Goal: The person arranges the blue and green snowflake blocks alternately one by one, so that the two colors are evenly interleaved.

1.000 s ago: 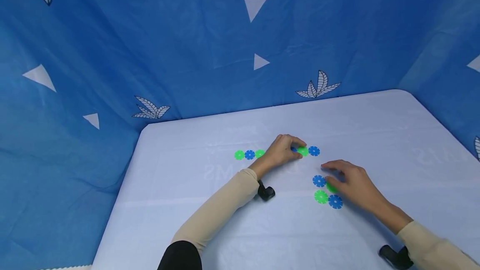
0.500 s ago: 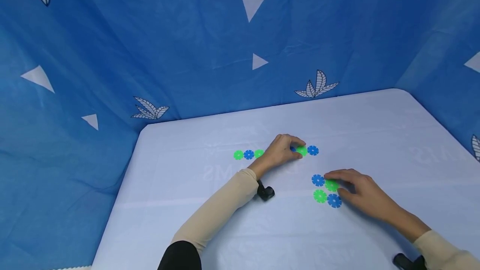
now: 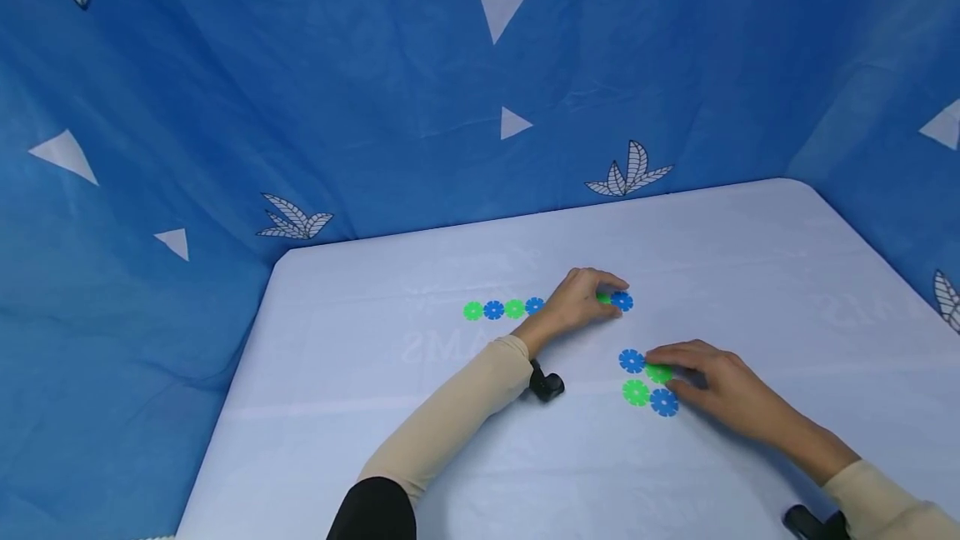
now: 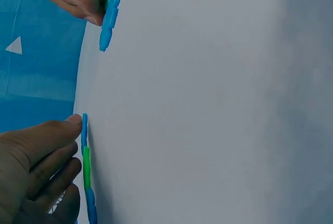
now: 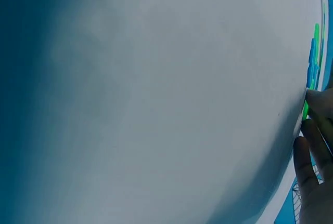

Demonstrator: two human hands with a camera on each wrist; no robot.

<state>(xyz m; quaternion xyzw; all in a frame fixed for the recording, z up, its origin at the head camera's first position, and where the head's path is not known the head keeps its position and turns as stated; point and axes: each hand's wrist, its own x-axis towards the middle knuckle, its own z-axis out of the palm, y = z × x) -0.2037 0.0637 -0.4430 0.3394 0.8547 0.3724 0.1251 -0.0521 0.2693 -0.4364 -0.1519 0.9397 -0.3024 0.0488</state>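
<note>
Notched, flower-shaped plastic discs lie in a row on the white table. My left hand (image 3: 576, 298) reaches over that row, thumb and forefinger at opposite edges of the blue disc (image 3: 622, 302) at its right end. In the left wrist view the thumb tip meets the rim of this blue disc (image 4: 84, 128), seen edge-on. Part of the row is hidden under the hand. Nearer me, my right hand (image 3: 716, 382) pinches a green disc (image 3: 659, 374) between thumb and forefinger. Around it sit a blue disc (image 3: 632, 362), another green disc (image 3: 636, 392) and another blue disc (image 3: 664, 402).
Left of my left hand the row continues with a green disc (image 3: 473, 311), a blue disc (image 3: 493, 310) and others. The white table (image 3: 322, 373) ends at a blue patterned curtain (image 3: 375, 90) behind and at both sides. Black wrist cameras (image 3: 547, 387) hang below the sleeves.
My left hand has slid right along the row, from a green disc to the blue end disc. My right hand has drawn back slightly and closed its fingertips about the green disc.
</note>
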